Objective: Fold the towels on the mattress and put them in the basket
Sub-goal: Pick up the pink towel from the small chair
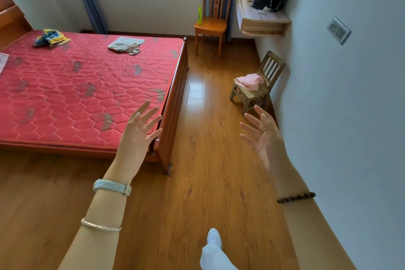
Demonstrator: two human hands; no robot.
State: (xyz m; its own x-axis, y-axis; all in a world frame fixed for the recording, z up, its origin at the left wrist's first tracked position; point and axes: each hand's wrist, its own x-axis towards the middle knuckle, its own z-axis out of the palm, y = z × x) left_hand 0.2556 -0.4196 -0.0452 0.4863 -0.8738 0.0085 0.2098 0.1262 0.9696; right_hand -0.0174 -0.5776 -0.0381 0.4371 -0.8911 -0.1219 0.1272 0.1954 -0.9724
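A red quilted mattress (65,90) lies on a wooden bed frame at the left. On its far side a crumpled grey towel (126,45) rests near the right edge, and a bunched yellow and blue towel (51,37) lies at the far left. A pale cloth edge (2,61) shows at the left border. My left hand (140,133) is raised over the bed's near right corner, fingers spread, holding nothing. My right hand (263,131) is raised above the floor, fingers apart, empty. No basket is in view.
A small wooden chair (258,85) with a pink cloth (252,81) stands by the right wall. A taller wooden chair (213,17) with a green bottle stands at the back. A wall shelf (263,22) carries bags. Wooden floor runs between bed and wall; my foot (213,239) is below.
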